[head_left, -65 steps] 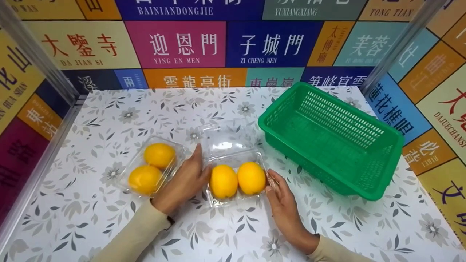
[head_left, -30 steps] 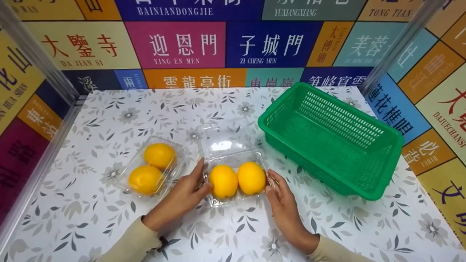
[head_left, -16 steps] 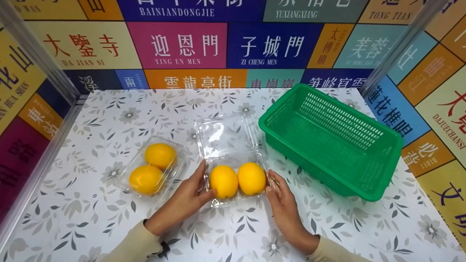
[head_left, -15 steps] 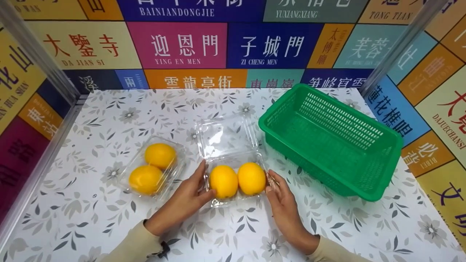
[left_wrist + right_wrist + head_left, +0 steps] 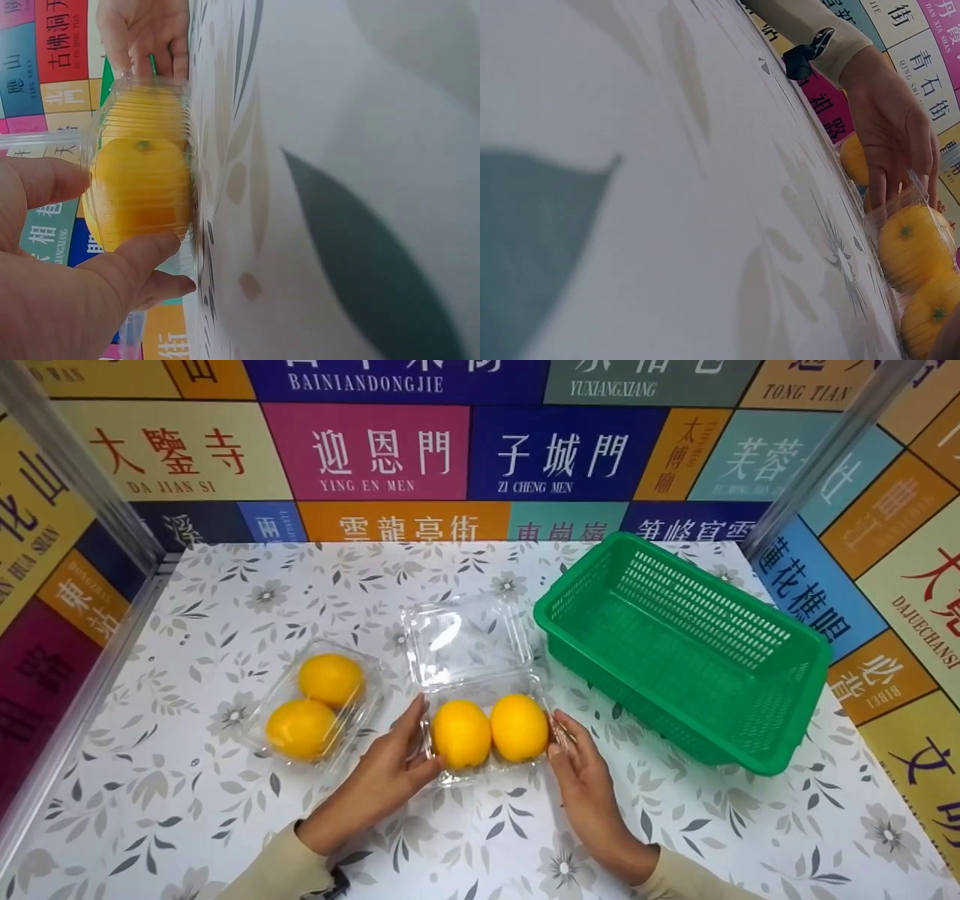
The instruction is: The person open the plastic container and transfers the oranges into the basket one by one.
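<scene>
The open container (image 5: 487, 688) sits at the centre of the frame, its base flat on the worktop (image 5: 480, 847), its clear lid (image 5: 469, 641) folded back behind two yellow fruits (image 5: 460, 735). Left hand (image 5: 386, 769): fingers extended, touching the base's left side. Right hand (image 5: 585, 772): fingers gripping the right edge. Step in hand, as judged: steadying the base. Light, even pressure from both sides is advised; the thin plastic looks liable to flex. A second container (image 5: 360, 724), left of centre, holds two fruits. Green basket (image 5: 645, 697): upper right. Worktop surface: white, leaf-and-flower print. Lettered, multicoloured wall panels (image 5: 375, 454) stand behind.
</scene>
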Action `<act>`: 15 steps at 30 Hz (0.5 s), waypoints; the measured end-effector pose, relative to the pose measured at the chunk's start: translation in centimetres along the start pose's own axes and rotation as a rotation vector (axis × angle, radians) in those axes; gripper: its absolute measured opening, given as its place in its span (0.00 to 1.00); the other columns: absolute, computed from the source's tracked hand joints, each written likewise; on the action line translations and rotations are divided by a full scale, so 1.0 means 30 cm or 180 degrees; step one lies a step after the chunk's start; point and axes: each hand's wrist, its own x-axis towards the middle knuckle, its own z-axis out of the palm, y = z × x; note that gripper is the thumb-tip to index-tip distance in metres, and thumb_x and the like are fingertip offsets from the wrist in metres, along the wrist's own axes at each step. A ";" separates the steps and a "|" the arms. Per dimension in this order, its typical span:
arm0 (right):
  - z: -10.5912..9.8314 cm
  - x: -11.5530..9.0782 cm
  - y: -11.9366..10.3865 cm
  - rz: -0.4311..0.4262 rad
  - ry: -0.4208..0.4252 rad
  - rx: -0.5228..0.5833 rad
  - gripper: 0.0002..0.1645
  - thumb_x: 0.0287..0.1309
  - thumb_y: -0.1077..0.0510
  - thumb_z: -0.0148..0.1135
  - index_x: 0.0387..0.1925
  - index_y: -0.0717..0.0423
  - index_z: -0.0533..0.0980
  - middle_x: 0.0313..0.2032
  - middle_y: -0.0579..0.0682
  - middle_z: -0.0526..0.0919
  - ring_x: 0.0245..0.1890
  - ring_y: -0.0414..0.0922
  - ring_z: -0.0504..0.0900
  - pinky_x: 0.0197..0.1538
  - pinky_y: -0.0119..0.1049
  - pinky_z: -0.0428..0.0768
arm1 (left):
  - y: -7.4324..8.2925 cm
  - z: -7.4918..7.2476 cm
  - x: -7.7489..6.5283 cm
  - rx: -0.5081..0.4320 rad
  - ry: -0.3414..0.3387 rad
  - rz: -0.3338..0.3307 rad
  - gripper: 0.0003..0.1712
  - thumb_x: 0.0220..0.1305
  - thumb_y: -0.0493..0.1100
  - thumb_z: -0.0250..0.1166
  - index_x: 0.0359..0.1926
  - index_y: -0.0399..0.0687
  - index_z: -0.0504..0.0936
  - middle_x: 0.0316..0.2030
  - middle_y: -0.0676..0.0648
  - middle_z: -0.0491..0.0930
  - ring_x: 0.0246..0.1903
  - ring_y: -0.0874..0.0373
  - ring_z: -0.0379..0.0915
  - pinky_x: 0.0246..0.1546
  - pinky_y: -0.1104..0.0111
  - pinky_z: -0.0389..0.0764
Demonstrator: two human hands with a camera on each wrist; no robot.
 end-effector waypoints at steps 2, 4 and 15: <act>0.000 -0.001 0.001 0.0003 0.0002 -0.0009 0.33 0.85 0.64 0.51 0.84 0.63 0.59 0.84 0.63 0.60 0.84 0.56 0.60 0.72 0.21 0.67 | 0.000 0.000 -0.003 0.0004 -0.0008 0.0004 0.57 0.73 0.36 0.71 0.89 0.38 0.43 0.86 0.32 0.49 0.81 0.35 0.58 0.73 0.54 0.73; 0.001 -0.001 0.002 -0.0002 0.0004 -0.0016 0.33 0.85 0.64 0.51 0.84 0.63 0.59 0.84 0.63 0.60 0.84 0.56 0.61 0.72 0.21 0.67 | 0.001 0.000 -0.005 0.0014 -0.0029 0.0002 0.58 0.73 0.36 0.71 0.89 0.38 0.42 0.86 0.32 0.49 0.81 0.35 0.58 0.73 0.54 0.73; 0.003 0.003 0.002 -0.0052 -0.0001 0.0031 0.33 0.85 0.65 0.50 0.84 0.66 0.58 0.85 0.64 0.58 0.84 0.57 0.59 0.73 0.22 0.68 | -0.013 -0.005 -0.003 0.0062 -0.0131 0.0019 0.58 0.74 0.38 0.70 0.89 0.37 0.40 0.87 0.34 0.46 0.81 0.39 0.57 0.76 0.53 0.67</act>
